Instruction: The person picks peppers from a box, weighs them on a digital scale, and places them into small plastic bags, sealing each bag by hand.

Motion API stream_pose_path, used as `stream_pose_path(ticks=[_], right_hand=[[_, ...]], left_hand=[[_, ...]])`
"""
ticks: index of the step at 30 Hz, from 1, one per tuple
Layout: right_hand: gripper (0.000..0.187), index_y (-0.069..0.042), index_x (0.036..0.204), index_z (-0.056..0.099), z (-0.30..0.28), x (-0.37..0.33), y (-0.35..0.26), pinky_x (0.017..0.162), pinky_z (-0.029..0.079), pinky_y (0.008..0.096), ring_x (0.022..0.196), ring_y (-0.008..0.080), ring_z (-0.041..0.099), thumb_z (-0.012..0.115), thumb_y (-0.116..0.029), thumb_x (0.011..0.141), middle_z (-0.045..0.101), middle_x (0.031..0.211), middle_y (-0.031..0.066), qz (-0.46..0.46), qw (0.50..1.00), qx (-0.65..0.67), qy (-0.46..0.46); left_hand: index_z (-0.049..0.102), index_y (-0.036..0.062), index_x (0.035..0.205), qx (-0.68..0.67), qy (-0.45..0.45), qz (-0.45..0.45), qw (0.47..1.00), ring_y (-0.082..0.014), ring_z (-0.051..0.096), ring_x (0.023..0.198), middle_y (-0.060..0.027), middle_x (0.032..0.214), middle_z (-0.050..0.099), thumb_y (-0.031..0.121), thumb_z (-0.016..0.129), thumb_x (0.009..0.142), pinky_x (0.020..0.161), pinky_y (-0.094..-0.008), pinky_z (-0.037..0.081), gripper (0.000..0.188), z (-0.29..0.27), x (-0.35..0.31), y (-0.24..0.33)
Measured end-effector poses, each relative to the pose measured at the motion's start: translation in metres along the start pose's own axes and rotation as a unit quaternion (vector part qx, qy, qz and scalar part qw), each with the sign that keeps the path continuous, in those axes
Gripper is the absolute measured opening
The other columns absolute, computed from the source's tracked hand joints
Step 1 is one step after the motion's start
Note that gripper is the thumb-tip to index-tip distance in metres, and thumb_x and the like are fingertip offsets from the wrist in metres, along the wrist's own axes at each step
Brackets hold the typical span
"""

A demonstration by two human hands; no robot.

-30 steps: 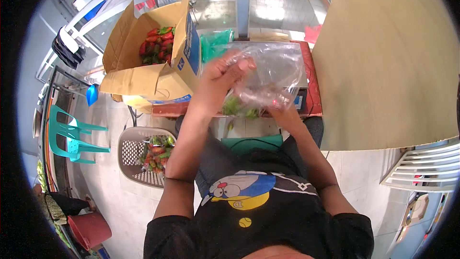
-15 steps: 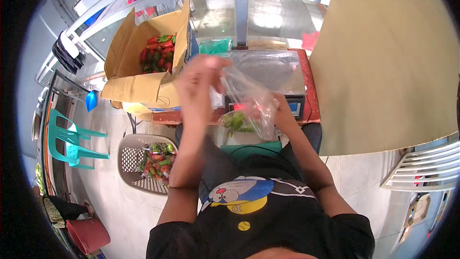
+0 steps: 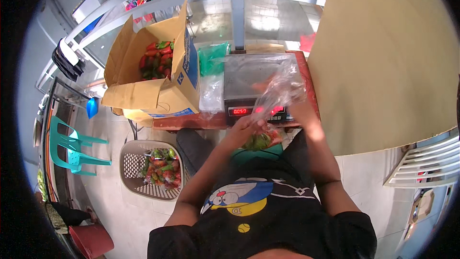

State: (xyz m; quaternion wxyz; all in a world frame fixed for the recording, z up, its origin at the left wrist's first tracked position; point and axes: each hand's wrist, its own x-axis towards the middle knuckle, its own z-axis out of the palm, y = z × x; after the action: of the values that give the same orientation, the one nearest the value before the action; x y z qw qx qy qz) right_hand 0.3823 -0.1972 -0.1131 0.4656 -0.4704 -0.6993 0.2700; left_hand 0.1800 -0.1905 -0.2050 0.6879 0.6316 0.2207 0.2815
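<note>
A clear plastic bag holds red and green peppers in its bottom, low in front of the scale and over my lap. My left hand is closed round the gathered neck of the bag, just above the peppers. Beside the loose upper film is my right hand, smeared by motion, its fingers partly lost in the crumpled plastic. Behind the bag stands a digital scale with a lit red display, its plate partly covered by the film.
On the left of the red table, an open cardboard box holds peppers. Green plastic bags and clear bags lie beside the scale. A basket of bagged peppers sits on the floor. A large tan board stands at the right.
My left hand has come down from the bag's upper end to its neck. My right hand has shifted right, and the film now spreads up over the scale. The peppers sit lower.
</note>
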Motion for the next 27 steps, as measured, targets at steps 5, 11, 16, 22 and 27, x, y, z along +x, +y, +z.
stream_pose_path(ticks=[5,11,16,22,27], right_hand=[[0.029,-0.002,0.113,0.063,-0.033,0.006,-0.021,0.085,0.048,0.0339,0.095,0.017,0.062,0.059,-0.025,0.096,0.067,0.103,0.0091,0.162,0.848,0.324,0.387],[0.033,0.001,0.118,0.059,-0.068,-0.003,-0.056,0.086,0.047,0.0356,0.094,0.0221,0.061,0.051,-0.022,0.096,0.066,0.102,0.0094,-0.029,0.889,-0.041,0.455],[0.042,-0.007,0.122,0.056,0.002,-0.003,-0.091,0.096,0.043,0.0461,0.107,0.0323,0.058,0.063,-0.02,0.083,0.061,0.113,0.0152,-0.173,0.891,-0.404,-0.112],[0.018,-0.004,0.094,0.057,0.014,-0.04,0.004,0.068,0.045,0.0459,0.075,0.0376,0.06,0.059,-0.022,0.088,0.059,0.076,0.0163,-0.026,0.965,-0.202,-0.167],[0.025,-0.002,0.088,0.055,-0.01,-0.037,-0.034,0.06,0.043,0.0427,0.069,0.0387,0.057,0.058,-0.026,0.092,0.055,0.074,0.0191,0.05,0.966,-0.118,-0.224]], left_hand=[[0.059,0.0039,0.097,0.142,0.023,0.039,0.989,-0.017,0.055,0.076,-0.0065,0.084,0.059,0.019,0.047,0.1,0.072,-0.0304,0.045,0.019,0.006,-0.002,0.058],[0.058,0.0026,0.088,0.359,0.092,0.144,0.918,-0.0358,0.058,0.078,-0.016,0.08,0.06,0.013,0.049,0.093,0.072,-0.0445,0.044,0.015,0.002,-0.008,0.046],[0.059,0.0007,0.096,0.292,0.074,0.025,0.953,-0.0345,0.057,0.085,-0.0158,0.086,0.06,0.01,0.05,0.093,0.078,-0.044,0.043,0.013,-0.003,-0.01,0.023],[0.062,0.0029,0.108,0.343,0.083,0.104,0.93,-0.0309,0.054,0.094,-0.0126,0.1,0.063,0.013,0.059,0.09,0.087,-0.0412,0.042,0.021,-0.014,-0.021,0.039],[0.064,0.0085,0.107,0.495,-0.011,0.089,0.864,-0.0269,0.053,0.107,-0.0093,0.108,0.063,0.012,0.07,0.08,0.093,-0.0394,0.04,0.028,-0.026,-0.026,0.067]])
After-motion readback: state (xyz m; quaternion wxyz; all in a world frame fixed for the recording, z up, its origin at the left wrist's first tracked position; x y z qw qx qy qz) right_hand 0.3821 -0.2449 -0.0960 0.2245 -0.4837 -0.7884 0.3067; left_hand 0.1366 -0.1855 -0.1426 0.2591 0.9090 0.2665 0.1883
